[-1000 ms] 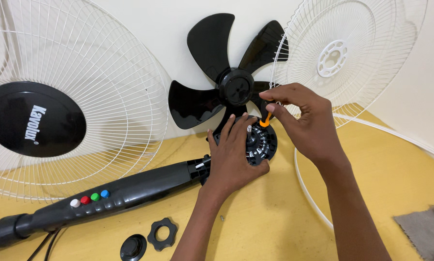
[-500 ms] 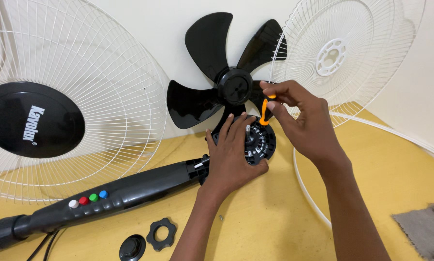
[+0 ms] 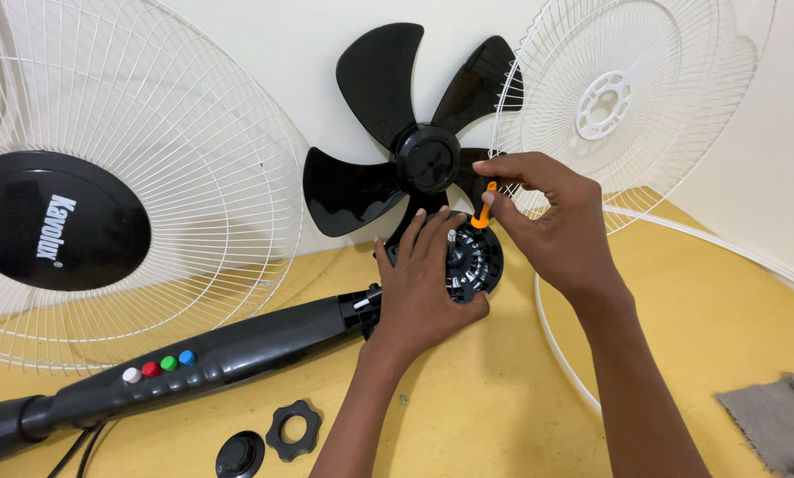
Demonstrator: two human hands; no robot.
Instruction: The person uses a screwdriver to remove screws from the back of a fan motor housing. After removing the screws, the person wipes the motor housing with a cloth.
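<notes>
Yellow table (image 3: 503,416), fan motor (image 3: 472,261) under left hand (image 3: 423,292)

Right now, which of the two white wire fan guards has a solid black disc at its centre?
The left guard, leaning against the wall beside the black blade. The right guard has a white hub with holes instead.

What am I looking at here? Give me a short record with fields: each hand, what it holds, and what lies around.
Left hand: grip on the black fan motor housing, steadying it on the yellow table.
Right hand: fingers pinch a small orange-handled tool above the housing.
Shaft: a metal spindle sticks up from the housing.
Behind: black fan blade leaning on the wall, two white wire guards.
Front: black fan stand with coloured buttons, black lobed nut, round black cap.
Right edge: grey cloth.
</notes>
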